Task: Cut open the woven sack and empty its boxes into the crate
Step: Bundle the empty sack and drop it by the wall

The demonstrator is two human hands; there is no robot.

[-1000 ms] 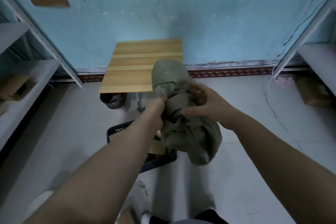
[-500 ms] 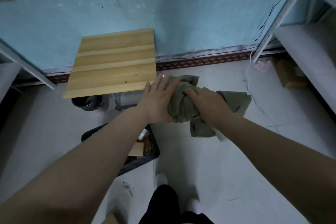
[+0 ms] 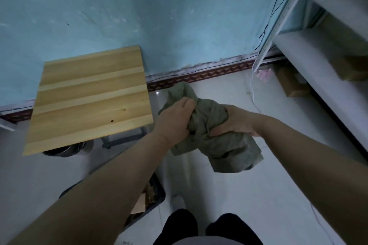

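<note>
The grey-green woven sack (image 3: 225, 151) is limp and crumpled, held up in front of me above the floor. My left hand (image 3: 175, 121) grips its bunched upper part from the left. My right hand (image 3: 237, 121) clamps the bundle from the right, and a loose flap hangs below it. The dark plastic crate (image 3: 157, 195) sits on the floor under my left forearm, which hides most of it. Brown cardboard boxes (image 3: 142, 203) show inside the crate.
A small wooden table (image 3: 89, 95) stands at the left against the blue wall, with a dark bucket (image 3: 65, 150) under it. Grey metal shelving (image 3: 326, 61) lines the right side, cardboard boxes (image 3: 292, 83) on the floor beneath. My legs (image 3: 209, 228) are at the bottom.
My view has swung right and down. The sack has been scrunched tighter; my left hand went from flat against it to a closed grip. Both hands sit right of the crate.
</note>
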